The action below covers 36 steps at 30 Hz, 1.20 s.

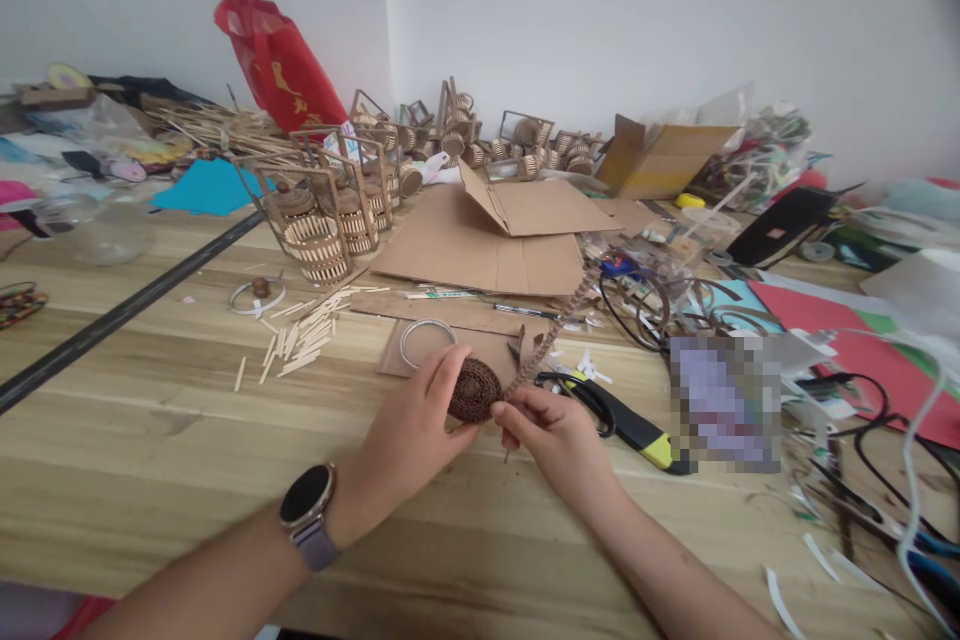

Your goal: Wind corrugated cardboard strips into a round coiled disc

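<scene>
My left hand (420,405), with a watch (307,510) on its wrist, grips the left side of a flat brown coil (477,388) wound in a spiral of corrugated strip. The thumb and fingers of my right hand (553,430) pinch the coil's lower right edge, where a loose strip (559,320) runs up and away to the right. A thin dark end pokes out below the right fingertips. Just behind the coil lies a pale ring (427,344) on a piece of cardboard.
Small baskets with tall handles (319,245) stand at the left behind scattered wooden sticks (300,345). Folded cardboard (480,230) lies at the middle back. A black and yellow cutter (637,430) rests right of my hands, near cables and paper scraps. A dark bar (135,305) crosses the left side.
</scene>
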Each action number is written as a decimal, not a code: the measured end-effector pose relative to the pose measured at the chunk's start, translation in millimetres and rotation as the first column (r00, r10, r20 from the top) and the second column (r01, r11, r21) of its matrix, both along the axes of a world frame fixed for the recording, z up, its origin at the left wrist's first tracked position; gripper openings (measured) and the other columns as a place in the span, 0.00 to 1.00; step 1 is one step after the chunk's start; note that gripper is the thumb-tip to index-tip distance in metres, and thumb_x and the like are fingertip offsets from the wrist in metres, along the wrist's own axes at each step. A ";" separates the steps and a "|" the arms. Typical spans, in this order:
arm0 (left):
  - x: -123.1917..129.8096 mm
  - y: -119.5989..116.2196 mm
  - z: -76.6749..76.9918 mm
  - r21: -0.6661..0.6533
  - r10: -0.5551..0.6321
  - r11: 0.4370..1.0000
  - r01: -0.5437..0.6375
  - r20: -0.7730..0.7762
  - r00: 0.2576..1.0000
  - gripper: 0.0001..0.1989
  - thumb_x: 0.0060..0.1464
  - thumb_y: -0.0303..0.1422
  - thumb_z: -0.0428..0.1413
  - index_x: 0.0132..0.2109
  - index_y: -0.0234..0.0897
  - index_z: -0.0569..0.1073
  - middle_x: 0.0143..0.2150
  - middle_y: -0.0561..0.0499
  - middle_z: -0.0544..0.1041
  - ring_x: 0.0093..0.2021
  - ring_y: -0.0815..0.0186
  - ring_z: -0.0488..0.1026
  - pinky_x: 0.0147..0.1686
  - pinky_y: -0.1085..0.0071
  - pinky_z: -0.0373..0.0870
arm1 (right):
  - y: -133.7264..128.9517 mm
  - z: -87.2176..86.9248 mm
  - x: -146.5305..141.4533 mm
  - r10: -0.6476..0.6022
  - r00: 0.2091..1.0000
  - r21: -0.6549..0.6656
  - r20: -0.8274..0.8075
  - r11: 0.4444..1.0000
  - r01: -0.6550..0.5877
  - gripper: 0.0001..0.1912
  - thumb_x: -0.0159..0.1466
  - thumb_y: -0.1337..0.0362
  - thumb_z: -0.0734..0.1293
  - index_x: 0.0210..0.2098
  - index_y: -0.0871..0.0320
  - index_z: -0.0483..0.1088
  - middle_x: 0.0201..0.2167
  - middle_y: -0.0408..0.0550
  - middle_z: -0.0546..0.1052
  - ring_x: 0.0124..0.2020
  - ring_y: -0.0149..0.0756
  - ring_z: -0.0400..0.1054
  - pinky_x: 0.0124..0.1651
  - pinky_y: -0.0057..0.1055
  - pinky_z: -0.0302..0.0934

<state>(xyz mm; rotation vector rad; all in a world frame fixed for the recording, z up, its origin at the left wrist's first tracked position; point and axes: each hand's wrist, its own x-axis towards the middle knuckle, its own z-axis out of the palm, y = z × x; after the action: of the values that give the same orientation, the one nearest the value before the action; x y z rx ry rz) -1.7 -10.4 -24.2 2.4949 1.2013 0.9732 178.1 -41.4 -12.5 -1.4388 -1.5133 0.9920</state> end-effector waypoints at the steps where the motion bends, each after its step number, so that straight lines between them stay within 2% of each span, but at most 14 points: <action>1: -0.3 0.0 0.9 -0.004 -0.004 1.000 0.004 -0.006 1.000 0.36 0.49 0.25 0.61 0.62 0.39 0.54 0.57 0.38 0.70 0.56 0.49 0.72 0.49 0.53 0.75 | 0.4 0.5 1.1 0.008 1.000 -0.014 -0.003 1.000 -0.008 0.19 0.59 0.51 0.65 0.18 0.56 0.65 0.14 0.42 0.70 0.18 0.30 0.61 0.22 0.25 0.55; 5: -0.3 -1.0 0.4 -0.020 -0.054 0.998 0.053 -0.051 0.997 0.37 0.48 0.22 0.59 0.62 0.40 0.54 0.58 0.38 0.69 0.56 0.49 0.72 0.49 0.53 0.75 | 2.4 3.5 6.8 0.001 1.000 -0.001 0.007 1.000 -0.001 0.17 0.60 0.51 0.64 0.21 0.56 0.66 0.15 0.42 0.70 0.20 0.32 0.64 0.25 0.26 0.58; 10: -1.6 -0.3 -5.9 -0.024 -0.127 0.992 0.125 -0.148 0.981 0.37 0.48 0.18 0.57 0.62 0.42 0.54 0.63 0.37 0.64 0.58 0.48 0.70 0.52 0.53 0.74 | 4.1 6.9 12.1 0.065 0.981 0.097 0.184 0.992 -0.084 0.18 0.62 0.57 0.63 0.17 0.55 0.62 0.15 0.40 0.67 0.20 0.31 0.62 0.26 0.26 0.55; 15: -4.6 1.3 -7.6 0.043 -0.207 0.974 0.224 -0.251 0.946 0.33 0.50 0.16 0.53 0.62 0.38 0.56 0.62 0.35 0.65 0.58 0.47 0.69 0.54 0.50 0.72 | 4.4 6.2 14.0 0.081 0.957 0.146 0.277 0.981 -0.125 0.18 0.62 0.59 0.62 0.17 0.55 0.60 0.15 0.40 0.66 0.21 0.31 0.61 0.26 0.26 0.53; 17: -4.4 1.0 -6.4 0.074 -0.213 0.968 0.239 -0.257 0.943 0.33 0.52 0.16 0.51 0.63 0.39 0.54 0.62 0.35 0.65 0.59 0.47 0.69 0.54 0.50 0.72 | 3.9 4.8 13.0 0.073 0.963 0.136 0.258 0.984 -0.111 0.18 0.62 0.58 0.62 0.18 0.55 0.60 0.15 0.40 0.66 0.21 0.31 0.61 0.26 0.26 0.53; 19: -2.8 0.0 -5.4 0.082 -0.198 0.972 0.218 -0.207 0.958 0.36 0.53 0.17 0.52 0.66 0.39 0.50 0.64 0.34 0.63 0.61 0.48 0.67 0.57 0.50 0.69 | 2.6 3.0 10.3 0.032 0.983 0.106 0.182 0.993 -0.052 0.16 0.61 0.55 0.63 0.21 0.55 0.64 0.15 0.39 0.66 0.19 0.30 0.62 0.24 0.26 0.53; 22: 1.9 -2.4 -6.0 0.076 -0.114 0.990 0.121 -0.093 0.989 0.44 0.51 0.21 0.59 0.68 0.36 0.43 0.67 0.31 0.59 0.66 0.47 0.61 0.60 0.50 0.67 | -0.5 0.6 3.5 -0.047 0.998 0.036 0.041 0.998 0.046 0.16 0.60 0.50 0.64 0.27 0.56 0.68 0.16 0.39 0.67 0.18 0.31 0.64 0.23 0.26 0.57; 24: 4.7 -3.6 -7.8 0.076 -0.040 0.996 0.044 -0.057 0.998 0.45 0.50 0.25 0.62 0.68 0.35 0.45 0.67 0.29 0.59 0.65 0.44 0.62 0.57 0.48 0.69 | -2.3 -0.6 -1.5 -0.060 0.998 -0.008 -0.027 0.998 0.060 0.18 0.59 0.47 0.64 0.27 0.57 0.68 0.15 0.40 0.68 0.19 0.32 0.66 0.24 0.27 0.59; 26: 5.8 -4.0 -9.8 0.073 0.010 0.997 -0.006 -0.060 0.998 0.42 0.50 0.26 0.63 0.66 0.36 0.49 0.64 0.30 0.63 0.62 0.43 0.66 0.53 0.47 0.72 | -3.4 -1.4 -5.3 -0.050 0.996 -0.039 -0.068 0.998 0.047 0.20 0.58 0.45 0.65 0.27 0.57 0.68 0.15 0.41 0.69 0.19 0.33 0.66 0.24 0.27 0.60; 30: 3.1 -3.2 -11.2 0.088 -0.008 0.996 0.018 -0.115 0.993 0.37 0.48 0.21 0.61 0.63 0.37 0.55 0.61 0.32 0.65 0.57 0.44 0.71 0.51 0.49 0.74 | -3.1 -2.0 -5.6 -0.025 0.997 -0.055 -0.067 0.998 0.022 0.19 0.58 0.47 0.65 0.24 0.57 0.68 0.15 0.42 0.70 0.20 0.33 0.67 0.24 0.26 0.60; 36: -0.1 -3.0 -10.4 0.191 -0.056 0.976 0.104 -0.242 0.969 0.32 0.50 0.17 0.57 0.61 0.35 0.59 0.62 0.32 0.64 0.55 0.45 0.72 0.49 0.51 0.75 | -0.7 0.4 2.8 -0.009 0.998 0.040 0.056 0.999 0.007 0.15 0.60 0.53 0.64 0.25 0.57 0.70 0.15 0.40 0.69 0.19 0.31 0.66 0.25 0.26 0.59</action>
<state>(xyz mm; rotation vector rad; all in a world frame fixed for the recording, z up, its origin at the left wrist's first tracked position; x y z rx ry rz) -1.8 -13.4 -34.6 2.8636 1.1004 0.8354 180.9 -42.1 -12.2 -1.4543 -1.5584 0.9183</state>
